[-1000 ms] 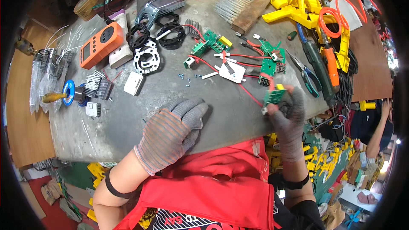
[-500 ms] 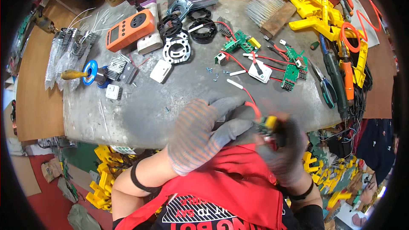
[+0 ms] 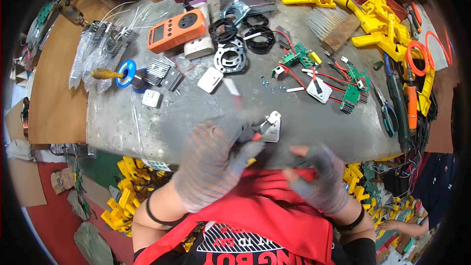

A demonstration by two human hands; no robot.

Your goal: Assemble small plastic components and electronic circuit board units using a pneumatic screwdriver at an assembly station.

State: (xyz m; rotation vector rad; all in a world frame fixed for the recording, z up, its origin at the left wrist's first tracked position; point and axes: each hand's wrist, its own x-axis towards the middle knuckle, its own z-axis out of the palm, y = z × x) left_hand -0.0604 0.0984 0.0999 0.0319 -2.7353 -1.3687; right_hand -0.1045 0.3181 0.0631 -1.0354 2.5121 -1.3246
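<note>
Grey, scuffed metal workbench top, crowded with electronic parts along its far half, seen from above. Left hand, in a grey knit glove with orange stripes, lies over the bench's near edge with its fingers curled around a small white plastic connector piece that carries a red detail; the grip is motion-blurred, so whether the fingertips press it firmly cannot be told. Right hand, in a dark grey knit glove, hovers just right of the connector piece with fingers loosely spread and holding nothing, over the person's red garment. Beyond the connector piece lie a white square plastic cover and a flat white plate with red wires. Further beyond and to its right sit green circuit boards joined by red leads. Far beyond and to its left rest an orange rectangular meter with a small display, black ring-shaped motor parts, a finned grey metal heat sink and a blue ring-shaped tool with a wooden handle. At the far right of the connector piece stand yellow plastic tool housings.
</note>
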